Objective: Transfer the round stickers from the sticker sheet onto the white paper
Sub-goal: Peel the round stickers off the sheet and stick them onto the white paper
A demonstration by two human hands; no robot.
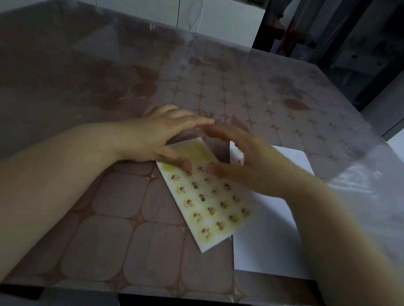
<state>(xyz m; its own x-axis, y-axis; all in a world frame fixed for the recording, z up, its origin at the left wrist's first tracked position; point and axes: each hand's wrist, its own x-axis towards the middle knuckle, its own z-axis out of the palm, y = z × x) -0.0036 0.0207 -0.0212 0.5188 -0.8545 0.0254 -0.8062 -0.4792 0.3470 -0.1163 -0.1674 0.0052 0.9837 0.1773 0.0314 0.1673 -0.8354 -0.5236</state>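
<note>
The sticker sheet [206, 201] lies on the table [116, 242], overlapping the white paper [266, 249]. The left hand [158, 137] presses its far end with straight fingers, and the blurred right hand [250, 166] hovers open. The round stickers [212, 210] look thin and limp, so they are probably best peeled by an edge.

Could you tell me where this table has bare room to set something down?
The table is bare left of the sticker sheet to the near edge, and across its far half, beyond the left hand and right hand. The white paper's near part is bare too. It is crowded where the hands meet over the sheet's far end.
</note>
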